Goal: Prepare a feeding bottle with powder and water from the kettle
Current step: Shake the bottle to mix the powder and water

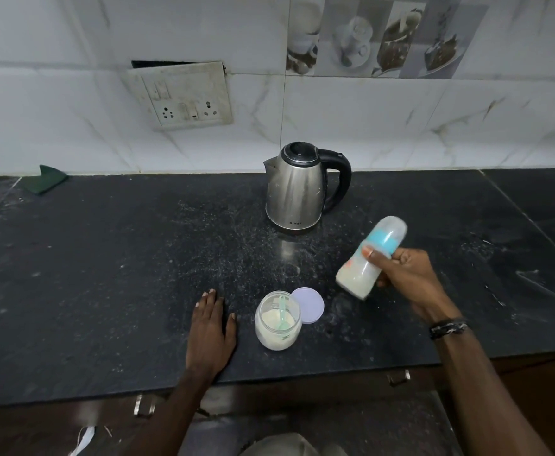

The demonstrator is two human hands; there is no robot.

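Observation:
My right hand (404, 274) grips a capped feeding bottle (361, 271) above the counter, tilted with its clear cap and teal ring up to the right; milky liquid fills its lower part. The bottle looks slightly blurred. My left hand (211, 327) rests flat on the black counter (105, 274), fingers straight, left of an open powder jar (278, 320). A pale green scoop (283, 312) stands inside the jar in the powder. The jar's lilac lid (309, 305) lies on the counter just right of it. A steel kettle (294, 189) with a black handle stands behind, lid closed.
Spilled powder dusts the counter around the kettle and jar. A green cloth (47, 180) lies at the back left by the tiled wall. A switch and socket panel (182, 97) hangs on the wall. Cabinet handles (397, 377) show below the counter's front edge.

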